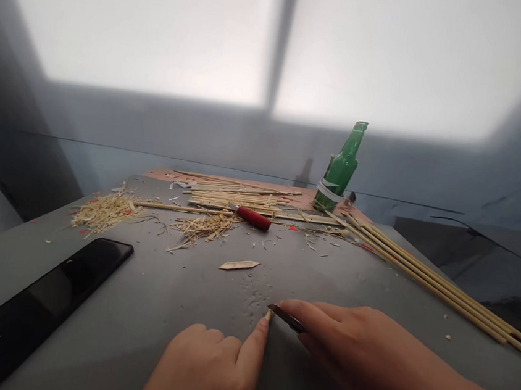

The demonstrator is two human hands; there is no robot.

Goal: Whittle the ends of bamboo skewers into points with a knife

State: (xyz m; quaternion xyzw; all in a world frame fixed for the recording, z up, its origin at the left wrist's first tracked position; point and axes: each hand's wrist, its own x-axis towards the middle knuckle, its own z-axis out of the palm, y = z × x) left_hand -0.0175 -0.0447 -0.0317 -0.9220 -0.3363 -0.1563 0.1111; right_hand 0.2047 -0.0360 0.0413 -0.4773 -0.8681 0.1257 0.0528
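Note:
With its index finger stretched along it, my left hand [211, 370] pins a small bamboo piece [269, 315] to the tabletop; the other fingers are curled in. Only the pale tip of that piece shows. My right hand [352, 338] grips a dark-bladed knife [288, 319], whose tip meets the end of the bamboo. The palm and fingers hide the knife's handle. Just beyond the hands lies a flat bamboo sliver [239, 265] with pointed ends. Farther back is a tool with a red handle [253, 218], resting by the sticks.
A black phone [43, 309] lies at left on the grey table [162, 290]. Shavings [105, 211] are heaped at the back left, near cut bamboo sticks [236, 197]. A green bottle [341, 169] stands at the back. Long bamboo rods [437, 285] stretch along the right edge.

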